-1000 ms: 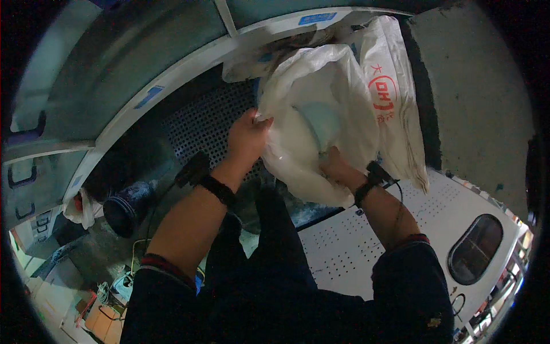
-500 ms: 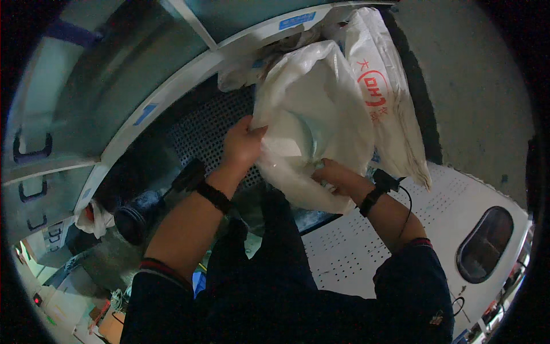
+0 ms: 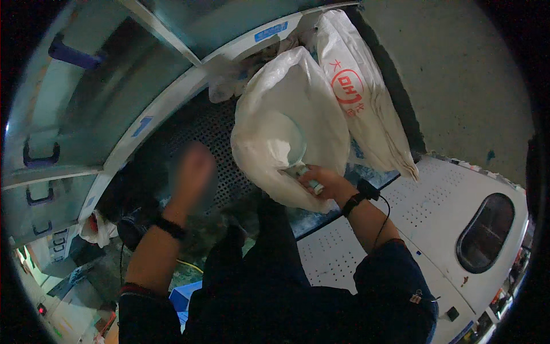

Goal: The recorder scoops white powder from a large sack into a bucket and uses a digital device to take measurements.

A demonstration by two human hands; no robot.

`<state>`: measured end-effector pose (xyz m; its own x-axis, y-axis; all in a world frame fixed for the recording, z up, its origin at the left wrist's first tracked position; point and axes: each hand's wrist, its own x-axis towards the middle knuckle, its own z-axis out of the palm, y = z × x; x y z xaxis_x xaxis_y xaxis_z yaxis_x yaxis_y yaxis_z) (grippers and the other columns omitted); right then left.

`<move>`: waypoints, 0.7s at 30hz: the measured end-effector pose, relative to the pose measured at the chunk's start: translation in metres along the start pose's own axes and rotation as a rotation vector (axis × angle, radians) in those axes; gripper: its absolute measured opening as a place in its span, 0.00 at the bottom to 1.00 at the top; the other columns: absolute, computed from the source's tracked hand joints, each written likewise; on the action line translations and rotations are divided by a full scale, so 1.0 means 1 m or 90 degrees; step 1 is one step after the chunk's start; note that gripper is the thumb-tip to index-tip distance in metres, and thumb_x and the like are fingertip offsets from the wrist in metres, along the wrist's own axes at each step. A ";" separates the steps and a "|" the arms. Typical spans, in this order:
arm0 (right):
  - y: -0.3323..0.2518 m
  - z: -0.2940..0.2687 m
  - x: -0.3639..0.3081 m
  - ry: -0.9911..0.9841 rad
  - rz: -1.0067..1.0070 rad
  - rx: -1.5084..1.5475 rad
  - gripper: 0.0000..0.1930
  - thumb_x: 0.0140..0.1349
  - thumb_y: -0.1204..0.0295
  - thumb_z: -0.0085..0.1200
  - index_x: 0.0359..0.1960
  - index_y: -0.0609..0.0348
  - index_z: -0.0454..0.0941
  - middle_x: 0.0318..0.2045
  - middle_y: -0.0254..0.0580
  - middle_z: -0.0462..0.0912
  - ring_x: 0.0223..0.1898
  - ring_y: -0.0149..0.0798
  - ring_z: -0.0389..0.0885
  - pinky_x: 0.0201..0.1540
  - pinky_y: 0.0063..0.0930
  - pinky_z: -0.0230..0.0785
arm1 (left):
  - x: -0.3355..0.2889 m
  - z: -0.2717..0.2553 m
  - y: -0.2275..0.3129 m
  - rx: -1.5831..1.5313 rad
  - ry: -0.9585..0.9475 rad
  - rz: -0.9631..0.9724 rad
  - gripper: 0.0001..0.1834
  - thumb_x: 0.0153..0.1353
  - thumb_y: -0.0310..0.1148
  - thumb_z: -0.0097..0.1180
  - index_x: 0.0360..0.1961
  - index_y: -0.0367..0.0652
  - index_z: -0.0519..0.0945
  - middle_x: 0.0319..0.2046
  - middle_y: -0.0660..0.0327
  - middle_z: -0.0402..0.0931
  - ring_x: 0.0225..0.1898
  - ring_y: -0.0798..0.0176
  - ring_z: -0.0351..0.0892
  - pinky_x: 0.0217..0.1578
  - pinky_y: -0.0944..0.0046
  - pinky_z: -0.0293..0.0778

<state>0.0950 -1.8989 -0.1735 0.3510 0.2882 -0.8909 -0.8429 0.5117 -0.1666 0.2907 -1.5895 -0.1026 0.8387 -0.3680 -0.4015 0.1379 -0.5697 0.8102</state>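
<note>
Since a moment ago the left hand (image 3: pixel 193 172) has let go of the sack (image 3: pixel 289 129) and swung away to the left; it is a blur now over the perforated panel (image 3: pixel 212 129), so I cannot tell whether its fingers are spread or curled. They touch nothing that I can make out.

On the other side the right hand (image 3: pixel 318 182) is at the sack's near lower edge, fingers wrapped around a small pale object, perhaps a scoop or a cup, its shape half hidden by the plastic. A dark band with a cord sits on that wrist.

Outward from there, the sack itself is white woven plastic, slumped and creased, leaning against the far ledge with its mouth sagging open toward the person. It looks soft and limp, with no stiffness to hold its own shape, and the smooth weave is likely slippery. Judging by how it bulges low, it carries some weight at the bottom. The best hold would be a bunched fistful of the rim, or a hand under the bulge.

Just right of it leans a second sack (image 3: pixel 361 92) with red print, touching the first. Farther right lies a white machine top (image 3: pixel 435 223) with a dark oval window (image 3: pixel 484 232).
</note>
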 end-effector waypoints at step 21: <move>0.017 -0.016 -0.063 -0.188 -0.198 0.236 0.11 0.61 0.74 0.52 0.44 0.58 0.68 0.22 0.33 0.68 0.16 0.27 0.65 0.16 0.21 0.54 | -0.257 -0.162 -0.128 0.153 0.034 -0.239 0.19 0.60 0.34 0.65 0.50 0.39 0.78 0.42 0.55 0.80 0.46 0.56 0.80 0.50 0.59 0.74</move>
<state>0.0519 -1.9209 -0.1267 0.7044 0.2653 -0.6583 -0.5003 0.8435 -0.1955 0.1425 -1.3022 -0.0340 0.7807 -0.0682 -0.6211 0.3166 -0.8138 0.4873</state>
